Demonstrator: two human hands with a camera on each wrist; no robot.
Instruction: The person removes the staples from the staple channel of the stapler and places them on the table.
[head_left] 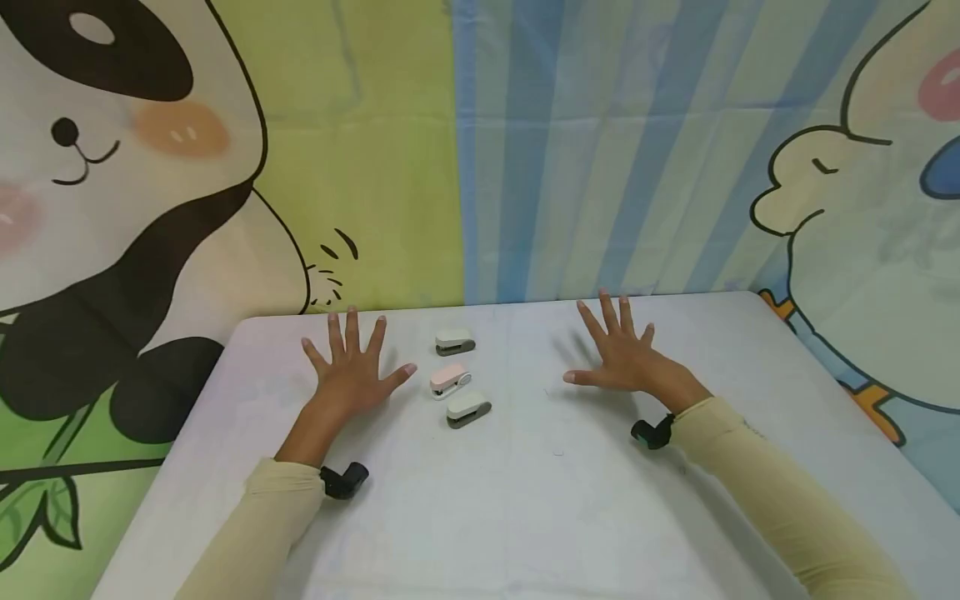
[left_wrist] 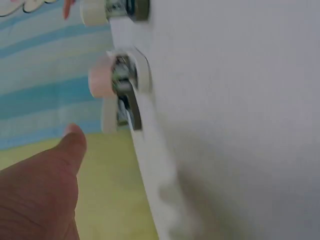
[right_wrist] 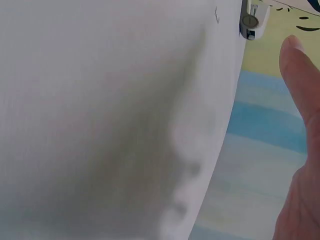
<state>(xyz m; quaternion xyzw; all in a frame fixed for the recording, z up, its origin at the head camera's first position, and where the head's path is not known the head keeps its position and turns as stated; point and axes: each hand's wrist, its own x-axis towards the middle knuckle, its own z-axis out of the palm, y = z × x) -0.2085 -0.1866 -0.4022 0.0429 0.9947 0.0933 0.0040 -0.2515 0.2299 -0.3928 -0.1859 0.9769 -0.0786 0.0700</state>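
Three small staplers form a rough column on the white table. The far one point(head_left: 453, 342) is white and grey, the middle one is a pink stapler point(head_left: 450, 380), and the near one point(head_left: 468, 410) is again white and grey. Left of them my left hand point(head_left: 349, 377) hovers with fingers spread, its thumb closest to the pink stapler. My right hand point(head_left: 628, 358) is held over the table further right, fingers spread too, touching nothing. The left wrist view shows the pink stapler point(left_wrist: 102, 77) beyond my thumb. One stapler point(right_wrist: 252, 21) appears at the top of the right wrist view.
The white table point(head_left: 510, 517) reaches back to a hanging cloth point(head_left: 577, 167) with blue stripes and cartoon animals. A small staple-like mark point(head_left: 557, 452) lies on the tabletop. Each wrist wears a black camera point(head_left: 345, 481).
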